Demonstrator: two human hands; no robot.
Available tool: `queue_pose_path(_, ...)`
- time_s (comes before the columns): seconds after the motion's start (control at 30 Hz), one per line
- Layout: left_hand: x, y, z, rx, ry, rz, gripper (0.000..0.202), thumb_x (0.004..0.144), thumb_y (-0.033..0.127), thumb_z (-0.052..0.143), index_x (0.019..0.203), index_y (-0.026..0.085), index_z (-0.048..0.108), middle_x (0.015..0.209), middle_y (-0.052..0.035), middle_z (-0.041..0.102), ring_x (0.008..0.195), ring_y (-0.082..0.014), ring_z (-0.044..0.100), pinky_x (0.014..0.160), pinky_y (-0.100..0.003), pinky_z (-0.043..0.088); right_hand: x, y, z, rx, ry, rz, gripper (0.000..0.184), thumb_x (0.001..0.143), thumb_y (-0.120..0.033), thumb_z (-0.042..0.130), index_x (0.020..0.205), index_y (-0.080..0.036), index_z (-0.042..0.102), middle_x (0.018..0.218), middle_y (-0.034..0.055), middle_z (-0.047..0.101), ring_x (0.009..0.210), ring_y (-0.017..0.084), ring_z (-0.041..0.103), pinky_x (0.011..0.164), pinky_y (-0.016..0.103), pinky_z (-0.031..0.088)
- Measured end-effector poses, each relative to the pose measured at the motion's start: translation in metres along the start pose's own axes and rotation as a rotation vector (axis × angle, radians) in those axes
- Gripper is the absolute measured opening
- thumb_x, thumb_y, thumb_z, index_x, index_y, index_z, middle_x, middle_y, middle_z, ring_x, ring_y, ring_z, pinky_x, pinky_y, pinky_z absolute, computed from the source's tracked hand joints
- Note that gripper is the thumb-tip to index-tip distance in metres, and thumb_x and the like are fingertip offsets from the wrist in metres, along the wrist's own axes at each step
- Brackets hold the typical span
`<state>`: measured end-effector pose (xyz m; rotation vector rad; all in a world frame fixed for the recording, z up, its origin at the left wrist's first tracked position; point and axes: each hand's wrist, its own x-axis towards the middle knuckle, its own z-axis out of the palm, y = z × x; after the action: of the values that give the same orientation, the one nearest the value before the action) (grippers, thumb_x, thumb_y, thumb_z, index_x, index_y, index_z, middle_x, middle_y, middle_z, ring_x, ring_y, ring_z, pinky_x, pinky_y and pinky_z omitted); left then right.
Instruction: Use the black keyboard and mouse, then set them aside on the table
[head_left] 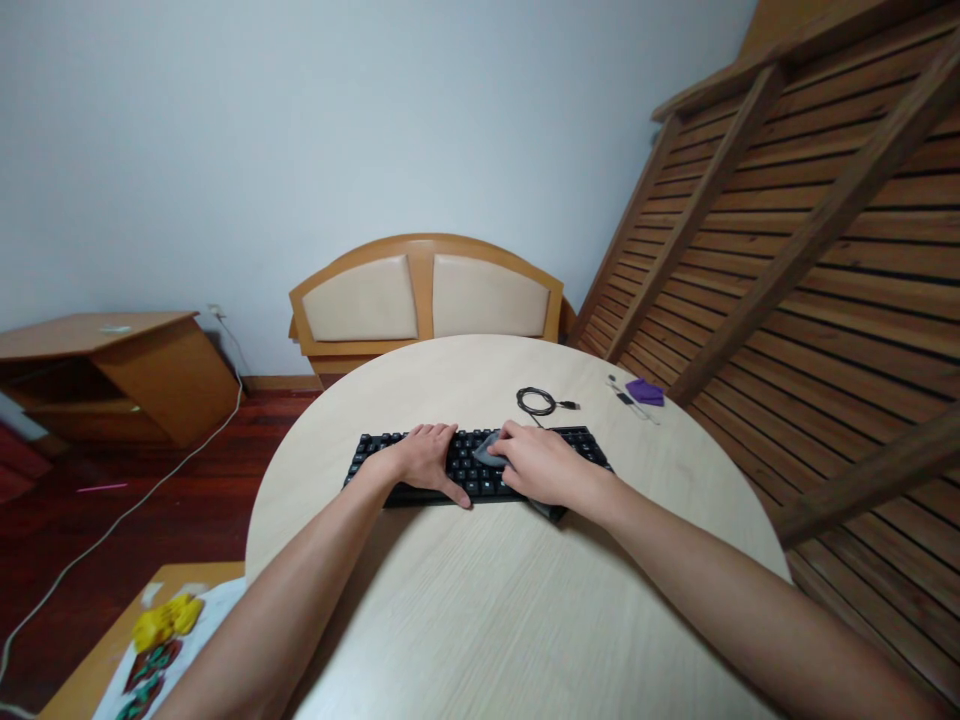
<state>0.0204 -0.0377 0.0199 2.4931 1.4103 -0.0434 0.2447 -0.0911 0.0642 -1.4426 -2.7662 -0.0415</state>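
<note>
A black keyboard [487, 487] lies across the round pale table [450, 600]. My left hand [429, 460] rests open over its left half, fingers across the keys and the thumb near the front edge. My right hand [541, 462] is closed on a grey cloth [489, 450], pressing it against the keys right of the middle. Part of the cloth is hidden under the hand, and a dark end of it or of something else shows below the palm. Behind the keyboard lies its coiled black cable [535, 402] with a USB plug.
At the table's back right sit a purple cloth [645, 392] and some small thin tools [628, 400]. A slatted wooden panel [825, 260] leans at the right. Behind stands a padded headboard [431, 300]. Yellow gloves [166, 622] lie lower left, below table height.
</note>
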Motion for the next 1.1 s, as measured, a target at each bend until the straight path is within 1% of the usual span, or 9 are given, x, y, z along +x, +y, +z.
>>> queue_pose_path(0.17,0.002,-0.003,0.002,-0.01,0.053,0.055,0.128,0.048,0.081,0.073,0.149,0.012,0.035,0.151,-0.0243,0.043,0.139,-0.0441,0.04,0.117,-0.051,0.028,-0.03,-0.017,-0.006,-0.026,-0.038,-0.034,0.034,0.083,-0.015,0.052,0.11,-0.019,0.073,0.113,0.013,0.064,0.09,0.026,0.068,0.073,0.033,0.049)
queue_pose_path(0.3,0.006,-0.002,0.005,-0.024,0.067,0.093,0.128,0.051,0.082,0.071,0.15,0.009,0.034,0.152,-0.0258,0.041,0.139,-0.0426,0.039,0.118,-0.05,0.026,-0.039,-0.011,-0.015,0.046,-0.101,-0.11,0.035,0.082,-0.019,0.055,0.111,-0.026,0.074,0.107,0.0079,0.067,0.089,0.025,0.068,0.073,0.033,0.048)
queue_pose_path(0.4,0.005,-0.002,0.004,-0.031,0.049,0.078,0.13,0.052,0.082,0.071,0.152,0.009,0.031,0.153,-0.0257,0.038,0.143,-0.0422,0.034,0.12,-0.053,0.018,-0.033,-0.002,-0.02,0.078,-0.027,-0.107,0.037,0.085,-0.023,0.054,0.117,-0.028,0.071,0.111,0.0062,0.068,0.093,0.025,0.068,0.076,0.033,0.048)
queue_pose_path(0.53,-0.002,-0.006,-0.004,-0.043,-0.013,-0.016,0.141,0.043,0.079,0.076,0.155,0.013,0.023,0.157,-0.0256,0.032,0.146,-0.0459,0.024,0.119,-0.063,0.007,-0.009,0.007,-0.017,0.055,0.098,-0.02,0.04,0.09,-0.023,0.05,0.126,-0.025,0.067,0.121,0.0086,0.065,0.099,0.025,0.066,0.08,0.033,0.047)
queue_pose_path(0.67,-0.008,-0.015,-0.01,-0.046,-0.065,-0.064,0.143,0.038,0.077,0.079,0.155,0.015,0.026,0.156,-0.0256,0.034,0.144,-0.0472,0.028,0.118,-0.064,0.012,0.021,0.012,-0.008,0.074,0.14,0.019,0.041,0.091,-0.025,0.05,0.129,-0.025,0.066,0.126,0.0087,0.063,0.106,0.026,0.065,0.087,0.034,0.047)
queue_pose_path(0.8,-0.006,-0.023,-0.007,-0.04,-0.015,-0.021,0.132,0.038,0.076,0.08,0.15,0.023,0.035,0.151,-0.0208,0.044,0.14,-0.0462,0.037,0.117,-0.062,0.019,0.04,0.009,0.001,0.12,0.111,0.021,0.041,0.091,-0.027,0.051,0.128,-0.025,0.066,0.128,0.0087,0.063,0.108,0.025,0.064,0.09,0.034,0.047)
queue_pose_path(0.93,-0.005,-0.025,-0.005,-0.016,-0.002,-0.005,0.126,0.042,0.076,0.079,0.148,0.023,0.037,0.15,-0.0195,0.046,0.138,-0.0442,0.04,0.115,-0.057,0.025,0.037,-0.004,0.009,0.115,0.071,-0.012,0.041,0.089,-0.024,0.053,0.128,-0.023,0.067,0.127,0.0109,0.062,0.111,0.026,0.062,0.094,0.034,0.046)
queue_pose_path(1.03,-0.006,-0.024,-0.007,-0.006,0.003,0.0,0.124,0.044,0.077,0.078,0.148,0.023,0.039,0.148,-0.0189,0.048,0.137,-0.043,0.042,0.114,-0.053,0.029,0.024,-0.018,0.009,0.103,0.047,-0.032,0.041,0.088,-0.023,0.053,0.125,-0.022,0.069,0.123,0.0122,0.062,0.106,0.026,0.064,0.092,0.034,0.047)
queue_pose_path(1.1,-0.006,-0.023,-0.008,-0.006,0.0,-0.003,0.127,0.043,0.079,0.078,0.149,0.021,0.038,0.149,-0.0199,0.047,0.138,-0.0433,0.041,0.115,-0.053,0.028,0.013,-0.026,0.006,0.106,0.023,-0.071,0.039,0.086,-0.021,0.054,0.121,-0.021,0.071,0.12,0.0123,0.063,0.102,0.026,0.065,0.089,0.034,0.048)
